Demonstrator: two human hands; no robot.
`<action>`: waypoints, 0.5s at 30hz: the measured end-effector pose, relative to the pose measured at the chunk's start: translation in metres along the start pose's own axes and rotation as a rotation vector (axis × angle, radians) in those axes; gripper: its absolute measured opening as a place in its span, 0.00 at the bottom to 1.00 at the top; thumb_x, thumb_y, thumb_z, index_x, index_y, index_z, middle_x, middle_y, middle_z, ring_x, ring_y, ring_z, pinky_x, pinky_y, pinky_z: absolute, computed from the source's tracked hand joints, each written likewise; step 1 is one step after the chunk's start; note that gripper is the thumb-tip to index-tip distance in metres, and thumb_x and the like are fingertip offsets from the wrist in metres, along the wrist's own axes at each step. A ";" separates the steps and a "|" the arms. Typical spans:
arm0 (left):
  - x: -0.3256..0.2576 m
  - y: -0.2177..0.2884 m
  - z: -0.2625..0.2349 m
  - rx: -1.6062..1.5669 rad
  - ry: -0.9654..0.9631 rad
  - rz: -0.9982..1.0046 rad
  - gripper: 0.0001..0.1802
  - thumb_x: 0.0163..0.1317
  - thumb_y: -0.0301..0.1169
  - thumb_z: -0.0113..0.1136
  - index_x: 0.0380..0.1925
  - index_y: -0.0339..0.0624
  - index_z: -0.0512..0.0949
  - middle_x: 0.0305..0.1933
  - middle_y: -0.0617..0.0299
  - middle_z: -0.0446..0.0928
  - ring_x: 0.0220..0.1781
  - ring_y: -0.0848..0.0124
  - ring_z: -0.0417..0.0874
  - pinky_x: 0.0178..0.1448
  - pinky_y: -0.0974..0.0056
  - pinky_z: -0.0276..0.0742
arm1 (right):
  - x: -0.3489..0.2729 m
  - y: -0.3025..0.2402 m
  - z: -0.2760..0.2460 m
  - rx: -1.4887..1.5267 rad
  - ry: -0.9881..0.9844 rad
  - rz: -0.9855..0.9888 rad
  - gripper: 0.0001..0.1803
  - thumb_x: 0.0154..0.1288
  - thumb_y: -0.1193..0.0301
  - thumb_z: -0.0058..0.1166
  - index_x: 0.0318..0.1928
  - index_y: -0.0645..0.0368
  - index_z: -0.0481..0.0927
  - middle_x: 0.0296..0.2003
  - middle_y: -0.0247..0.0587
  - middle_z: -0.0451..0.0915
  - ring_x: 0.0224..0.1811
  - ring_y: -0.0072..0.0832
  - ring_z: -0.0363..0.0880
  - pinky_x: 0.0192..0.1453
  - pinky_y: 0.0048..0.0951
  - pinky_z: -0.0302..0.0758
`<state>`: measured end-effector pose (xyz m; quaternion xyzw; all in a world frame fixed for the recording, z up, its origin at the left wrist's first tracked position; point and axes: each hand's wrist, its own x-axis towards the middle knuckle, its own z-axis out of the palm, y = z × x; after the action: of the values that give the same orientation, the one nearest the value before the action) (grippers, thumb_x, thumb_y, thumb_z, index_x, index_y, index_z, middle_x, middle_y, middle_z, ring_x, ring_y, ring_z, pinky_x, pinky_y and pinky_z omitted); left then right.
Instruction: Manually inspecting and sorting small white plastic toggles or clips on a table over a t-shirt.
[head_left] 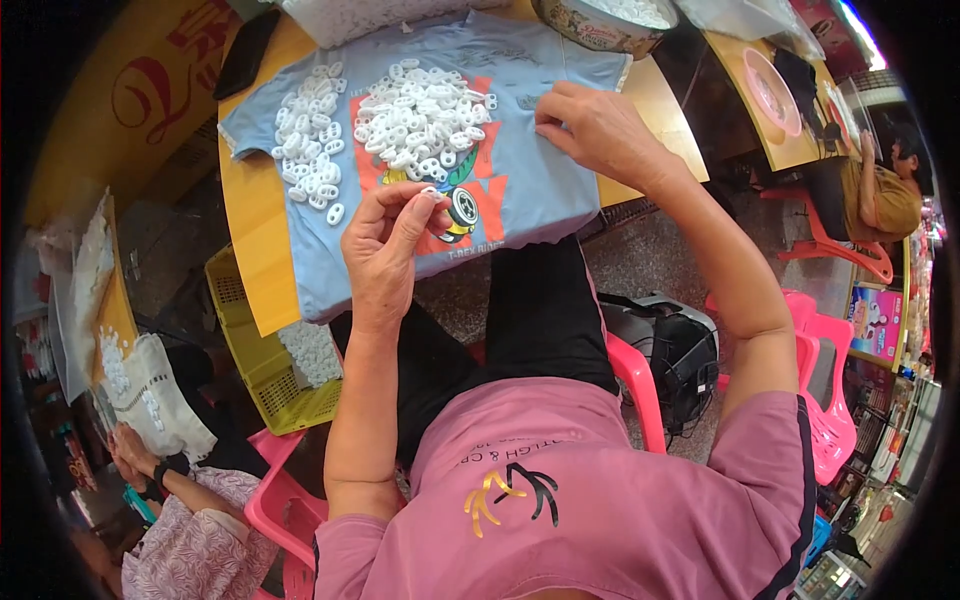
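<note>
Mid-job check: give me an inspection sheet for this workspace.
Surface: yellow table, blue shirt spread over it.
Job's things: white pieces in a larger pile and a smaller pile, both on the shirt.
Clutter: dark flat object upper left; tin with white contents at the far edge.
Hands: left hand pinches a white piece; right hand at the shirt's right, grip unclear.
Cables: nothing seen for certain.
Surroundings: crate, pink chairs, two people nearby.
</note>
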<state>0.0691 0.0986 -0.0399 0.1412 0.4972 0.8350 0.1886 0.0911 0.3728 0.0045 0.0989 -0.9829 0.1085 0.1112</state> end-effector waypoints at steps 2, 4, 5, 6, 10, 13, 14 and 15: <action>0.000 0.000 0.000 -0.001 -0.003 0.004 0.08 0.66 0.24 0.59 0.43 0.33 0.77 0.37 0.55 0.82 0.35 0.73 0.82 0.44 0.69 0.79 | 0.006 0.001 -0.002 -0.020 -0.058 -0.017 0.07 0.60 0.70 0.57 0.32 0.61 0.78 0.33 0.44 0.78 0.37 0.43 0.78 0.39 0.41 0.74; 0.001 0.000 0.000 -0.004 0.002 0.006 0.08 0.66 0.24 0.59 0.43 0.33 0.77 0.37 0.55 0.82 0.35 0.73 0.82 0.44 0.69 0.78 | 0.014 0.002 -0.006 0.013 -0.128 0.014 0.06 0.59 0.70 0.57 0.32 0.61 0.78 0.32 0.45 0.79 0.37 0.44 0.78 0.39 0.42 0.74; 0.001 0.000 0.000 -0.004 0.003 0.010 0.08 0.66 0.24 0.59 0.43 0.33 0.77 0.37 0.55 0.82 0.35 0.73 0.82 0.44 0.69 0.78 | 0.017 0.003 -0.008 0.046 -0.198 0.048 0.06 0.58 0.71 0.57 0.33 0.61 0.79 0.32 0.46 0.79 0.37 0.45 0.78 0.40 0.43 0.74; 0.001 0.000 0.000 -0.009 0.003 0.005 0.08 0.66 0.24 0.59 0.43 0.33 0.77 0.37 0.55 0.82 0.35 0.73 0.82 0.44 0.69 0.79 | 0.020 0.004 -0.007 0.044 -0.195 0.043 0.06 0.58 0.71 0.57 0.33 0.61 0.79 0.32 0.46 0.79 0.37 0.45 0.78 0.40 0.43 0.74; 0.001 -0.002 -0.001 -0.028 -0.011 0.022 0.08 0.66 0.25 0.59 0.43 0.33 0.77 0.38 0.55 0.82 0.35 0.73 0.82 0.43 0.70 0.79 | 0.023 -0.001 -0.010 0.000 -0.267 0.103 0.06 0.56 0.72 0.57 0.33 0.61 0.79 0.29 0.49 0.79 0.37 0.47 0.78 0.41 0.44 0.74; 0.000 -0.002 -0.001 -0.033 -0.009 0.025 0.08 0.66 0.25 0.59 0.43 0.33 0.77 0.38 0.56 0.82 0.36 0.73 0.82 0.43 0.69 0.79 | 0.015 -0.002 -0.009 -0.003 -0.203 0.060 0.07 0.56 0.72 0.57 0.32 0.63 0.78 0.30 0.49 0.80 0.37 0.48 0.79 0.41 0.45 0.73; 0.000 -0.002 -0.001 -0.034 -0.005 0.017 0.08 0.66 0.25 0.59 0.42 0.33 0.77 0.38 0.56 0.82 0.36 0.73 0.82 0.43 0.69 0.79 | 0.012 -0.001 -0.008 0.032 -0.156 0.035 0.07 0.56 0.72 0.57 0.32 0.64 0.77 0.30 0.50 0.80 0.36 0.48 0.78 0.40 0.45 0.73; 0.000 -0.002 -0.001 -0.033 -0.004 0.025 0.08 0.66 0.25 0.59 0.42 0.33 0.77 0.38 0.56 0.82 0.36 0.73 0.82 0.43 0.69 0.79 | 0.009 -0.001 -0.007 0.030 -0.151 0.029 0.07 0.56 0.72 0.57 0.32 0.64 0.77 0.30 0.50 0.80 0.36 0.48 0.78 0.40 0.45 0.73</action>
<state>0.0691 0.0987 -0.0416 0.1459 0.4812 0.8451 0.1815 0.0846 0.3718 0.0132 0.0944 -0.9881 0.1171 0.0334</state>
